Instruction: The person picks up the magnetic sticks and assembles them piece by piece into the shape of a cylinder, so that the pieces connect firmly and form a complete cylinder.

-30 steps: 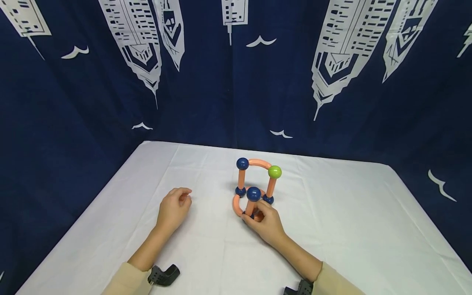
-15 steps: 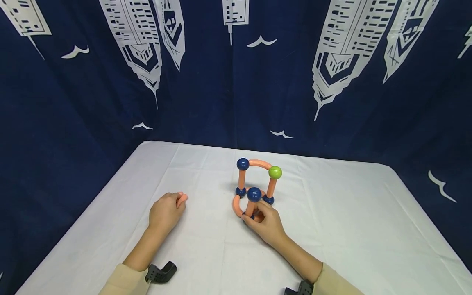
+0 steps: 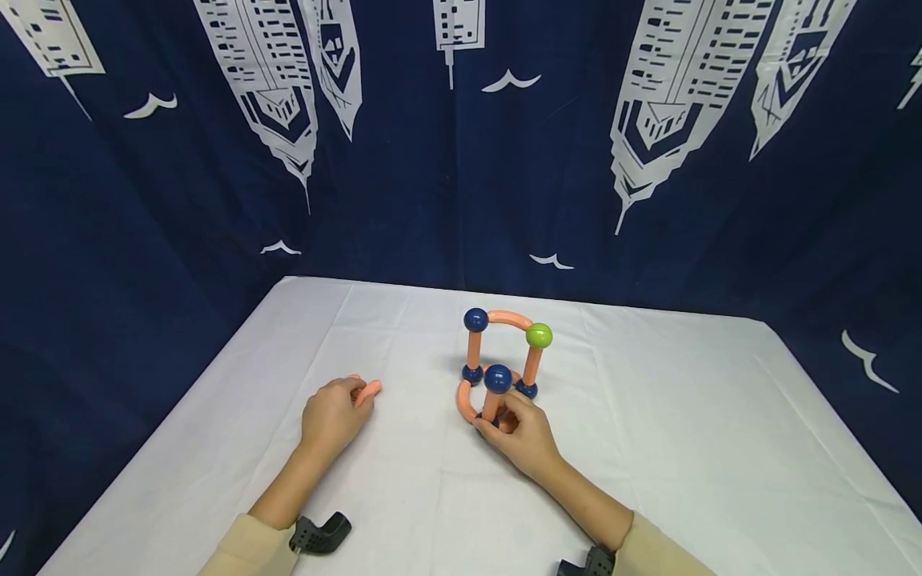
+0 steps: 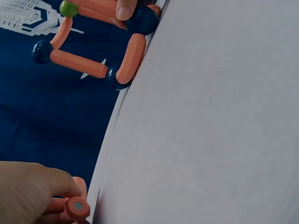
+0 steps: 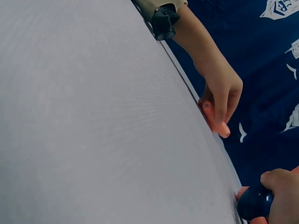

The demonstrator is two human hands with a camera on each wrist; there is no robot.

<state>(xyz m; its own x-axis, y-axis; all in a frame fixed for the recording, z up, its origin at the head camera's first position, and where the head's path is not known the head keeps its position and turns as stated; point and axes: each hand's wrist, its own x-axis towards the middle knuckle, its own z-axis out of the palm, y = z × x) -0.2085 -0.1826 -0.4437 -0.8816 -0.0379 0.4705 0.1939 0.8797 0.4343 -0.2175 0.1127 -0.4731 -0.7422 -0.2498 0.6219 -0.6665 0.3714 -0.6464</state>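
My left hand pinches a curved orange magnetic rod close over the table, left of the structure. In the left wrist view a round metal tip shows on the rod. A structure of orange magnetic rods and balls stands at mid-table. Its upper corners carry a blue ball and a green ball, joined by a curved rod. My right hand grips its near corner, thumb and fingers around the foot of an upright rod topped by a blue ball. The lower ball there is partly hidden.
A white cloth covers the table. Behind it hangs a dark blue curtain with white building prints. Black wrist devices sit at both sleeves, near the table's front.
My left hand first drew back left and turned, bringing the orange rod into view, then shifted slightly right. My right hand and the structure have stayed in place.
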